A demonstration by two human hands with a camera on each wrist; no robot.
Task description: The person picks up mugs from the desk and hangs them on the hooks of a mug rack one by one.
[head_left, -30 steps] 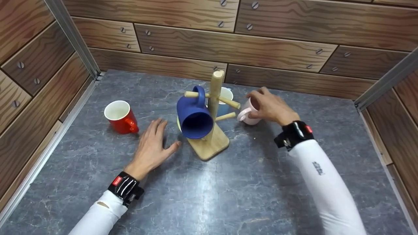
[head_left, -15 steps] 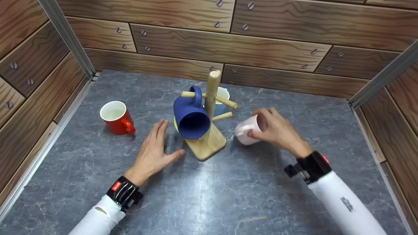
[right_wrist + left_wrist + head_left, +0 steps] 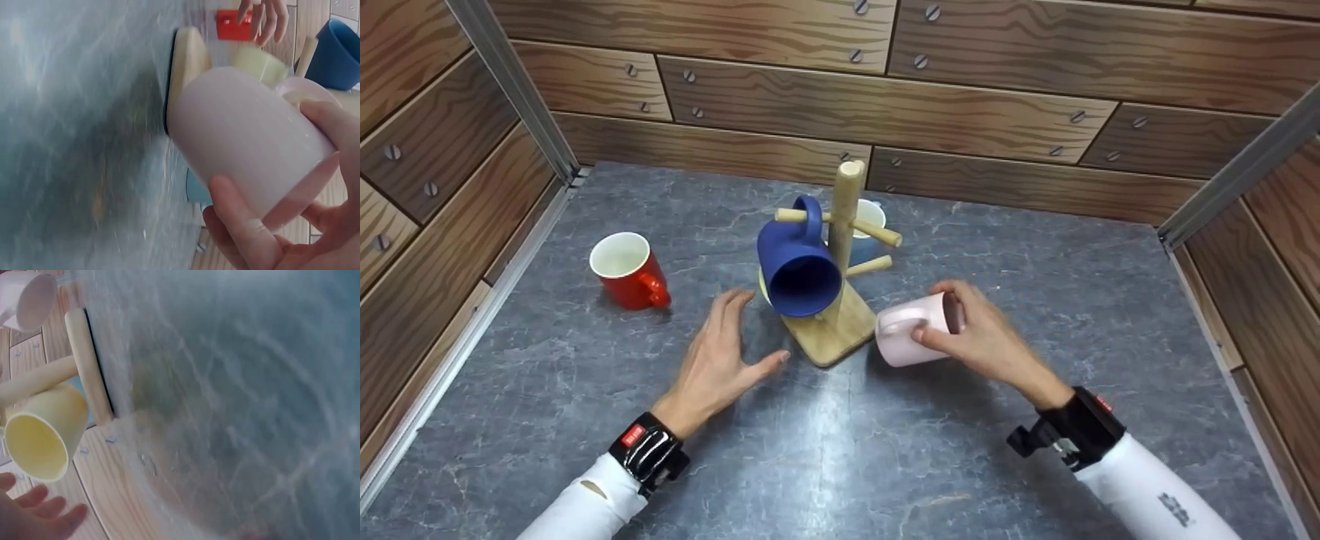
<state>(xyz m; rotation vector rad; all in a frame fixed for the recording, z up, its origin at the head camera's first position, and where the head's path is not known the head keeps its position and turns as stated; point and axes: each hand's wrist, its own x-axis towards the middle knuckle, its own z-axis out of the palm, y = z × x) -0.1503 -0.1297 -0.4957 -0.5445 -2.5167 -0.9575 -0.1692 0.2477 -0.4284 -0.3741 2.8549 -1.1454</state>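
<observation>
My right hand [image 3: 990, 341] grips a pink mug [image 3: 913, 330] near its rim, thumb by the handle, the mug tilted with its mouth toward my palm. It is just right of a wooden mug tree [image 3: 849, 315]. From an upper peg of the tree hangs a dark blue mug [image 3: 801, 262] by its handle. Below it a yellow mug [image 3: 53, 430] shows in the left wrist view, mostly hidden in the head view. My left hand [image 3: 712, 367] is held left of the tree's base, fingers spread and thumb out, holding nothing.
A red mug [image 3: 630, 274] stands upright at the left on the grey tabletop [image 3: 780, 465]. Behind the tree's post is a light blue mug [image 3: 868, 225], partly hidden. Wood-patterned walls [image 3: 780, 90] enclose the back and both sides.
My right hand has lifted the pink mug and brought it toward me and left, close to the tree's base, tipping it over. My left hand has shifted slightly toward the tree.
</observation>
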